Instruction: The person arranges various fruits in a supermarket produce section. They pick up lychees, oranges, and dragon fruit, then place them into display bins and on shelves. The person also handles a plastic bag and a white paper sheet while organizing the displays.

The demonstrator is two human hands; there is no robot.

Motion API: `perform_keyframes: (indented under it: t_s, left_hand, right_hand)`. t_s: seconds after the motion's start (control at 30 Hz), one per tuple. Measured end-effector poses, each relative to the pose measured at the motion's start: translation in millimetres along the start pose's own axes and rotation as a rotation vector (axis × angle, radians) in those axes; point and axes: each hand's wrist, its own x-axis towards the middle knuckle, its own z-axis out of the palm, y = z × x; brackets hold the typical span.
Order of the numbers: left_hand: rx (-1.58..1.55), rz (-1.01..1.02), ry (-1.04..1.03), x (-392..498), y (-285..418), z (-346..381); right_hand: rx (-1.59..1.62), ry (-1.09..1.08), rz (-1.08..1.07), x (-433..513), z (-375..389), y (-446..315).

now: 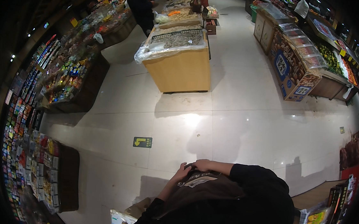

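Both hands meet in front of my waist, against the brown printed front of my clothing [207, 183]. My left hand [182, 171] has its fingers raised and partly spread beside the cloth. Close to its right, my right hand [202, 164] is bent over the upper edge of the same garment. Dark material shows between the two hands, and whether either one grips it is hidden. Beyond them is the pale tiled floor [181, 127], with a green and yellow exit arrow sign [142, 142] set in it.
A wooden display stand [180, 75] with dried goods under plastic is ahead. On the left are dark bins of packaged sweets [70, 77] and a shelf stand [67, 179]. Right, a printed cardboard display [288, 64] borders produce. A person [140, 8] stands behind the display stand.
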Motion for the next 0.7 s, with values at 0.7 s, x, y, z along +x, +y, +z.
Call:
perform_keyframes:
  t_s: [0.7]
  left_hand:
    - [-0.26,0.237,-0.626,15.2,101.0,32.2]
  right_hand:
    - [0.405,0.065,0.022,-6.6,50.8,4.3]
